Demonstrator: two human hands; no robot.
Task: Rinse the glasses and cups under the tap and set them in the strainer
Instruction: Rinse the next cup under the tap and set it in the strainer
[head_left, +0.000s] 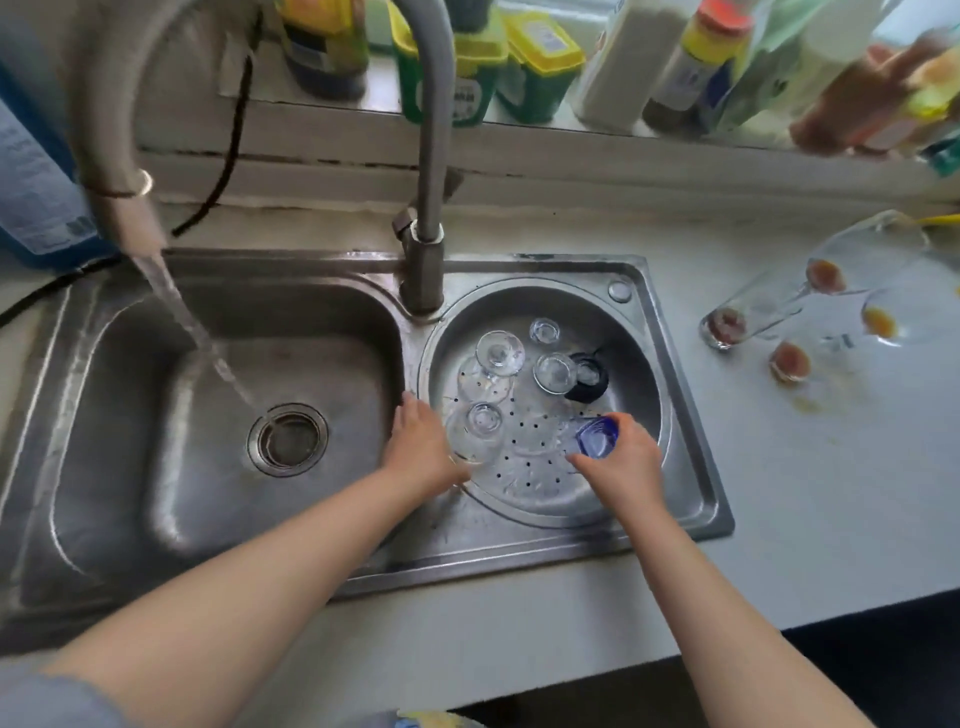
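Your right hand (623, 457) held a blue glass (597, 438) at the strainer's (644, 364) four o'clock; your left hand (421, 447) gripped a clear glass (475, 431) at eight, tap (124, 197) running.

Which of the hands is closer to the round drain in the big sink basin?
Left. The left hand rests at the divider beside a clear upturned glass, just right of the round metal drain. The right hand, gripping a blue glass cup, is farther right, over the perforated steel strainer.
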